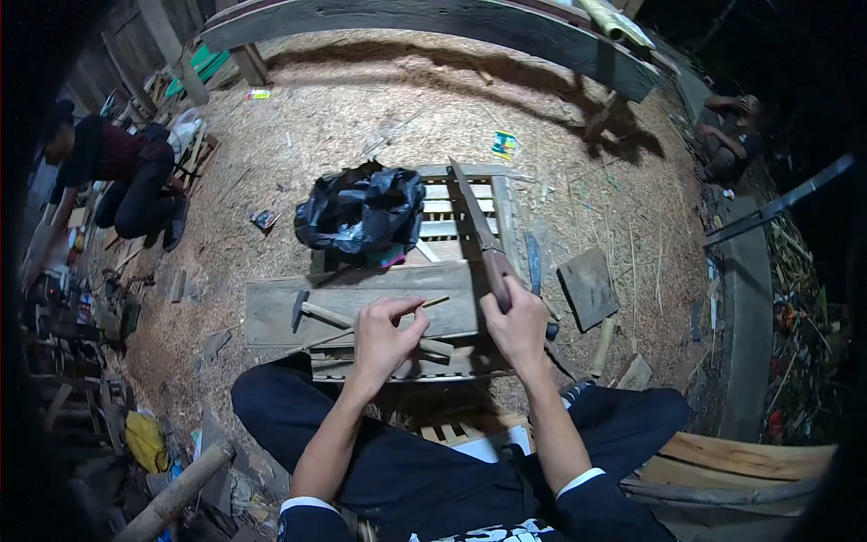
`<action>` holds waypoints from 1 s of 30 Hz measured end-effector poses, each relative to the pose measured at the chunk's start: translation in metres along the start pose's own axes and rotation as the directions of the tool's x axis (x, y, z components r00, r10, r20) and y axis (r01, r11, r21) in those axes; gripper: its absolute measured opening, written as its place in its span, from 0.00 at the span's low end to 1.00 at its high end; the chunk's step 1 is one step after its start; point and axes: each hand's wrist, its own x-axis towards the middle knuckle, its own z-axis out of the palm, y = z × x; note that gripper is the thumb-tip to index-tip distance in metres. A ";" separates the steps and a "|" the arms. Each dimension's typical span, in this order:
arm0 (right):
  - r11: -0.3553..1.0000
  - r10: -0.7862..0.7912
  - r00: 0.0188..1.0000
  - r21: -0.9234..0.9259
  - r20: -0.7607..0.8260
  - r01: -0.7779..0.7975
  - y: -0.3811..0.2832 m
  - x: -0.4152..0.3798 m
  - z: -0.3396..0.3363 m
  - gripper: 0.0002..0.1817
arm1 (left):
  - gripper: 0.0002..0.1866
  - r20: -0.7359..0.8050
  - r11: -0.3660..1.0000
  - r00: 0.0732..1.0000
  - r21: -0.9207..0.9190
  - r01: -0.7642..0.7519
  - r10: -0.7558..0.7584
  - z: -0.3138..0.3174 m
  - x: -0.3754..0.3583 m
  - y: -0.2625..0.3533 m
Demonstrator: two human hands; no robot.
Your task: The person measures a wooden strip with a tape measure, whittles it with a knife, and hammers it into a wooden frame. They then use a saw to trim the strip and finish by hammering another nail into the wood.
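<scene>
My left hand is closed in a pinch on a thin stick, whose short end points right past the fingertips. My right hand grips the handle of a handsaw, its blade pointing up and away from me. Both hands are over a wooden plank. A hammer lies on the plank, its handle partly hidden behind my left hand. Just right of the saw lies a long blue-grey tool, its lower end partly hidden by my right hand.
A black plastic bag sits on a slatted wooden platform. A square board lies to the right. A long beam crosses the far side. One person crouches at left; another sits at far right.
</scene>
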 end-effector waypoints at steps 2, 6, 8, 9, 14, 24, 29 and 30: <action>0.971 0.154 0.981 0.203 -0.119 -0.128 -0.002 -0.023 -0.026 0.13 | 0.14 0.070 1.000 0.997 0.016 -0.019 0.018 0.012 -0.001 0.004; 0.893 0.318 0.922 0.397 -0.220 -0.213 0.014 -0.076 -0.054 0.12 | 0.16 0.235 0.999 0.972 0.035 -0.007 -0.002 0.055 0.000 0.019; 0.891 0.329 0.905 0.406 -0.269 -0.203 0.025 -0.093 -0.063 0.13 | 0.16 0.282 0.997 0.958 0.036 -0.072 0.059 0.083 0.004 0.030; 0.879 0.359 0.897 0.418 -0.259 -0.231 0.031 -0.101 -0.064 0.13 | 0.16 0.262 0.993 0.958 -0.063 -0.103 0.116 0.092 0.006 0.042; 0.847 0.438 0.867 0.434 -0.237 -0.308 0.049 -0.124 -0.067 0.13 | 0.15 0.328 0.984 0.931 0.015 -0.177 0.163 0.150 0.013 0.037; 0.739 0.520 0.842 0.571 -0.145 -0.359 0.061 -0.148 -0.048 0.12 | 0.10 0.218 0.851 0.898 0.295 -0.435 0.383 0.183 0.016 0.030; 0.635 0.547 0.831 0.700 -0.106 -0.328 0.051 -0.153 -0.045 0.13 | 0.10 0.166 0.877 0.933 0.320 -0.358 0.320 0.185 0.014 0.028; 0.583 0.573 0.817 0.732 -0.062 -0.353 0.050 -0.154 -0.044 0.14 | 0.11 0.147 0.887 0.948 0.338 -0.315 0.281 0.186 0.014 0.028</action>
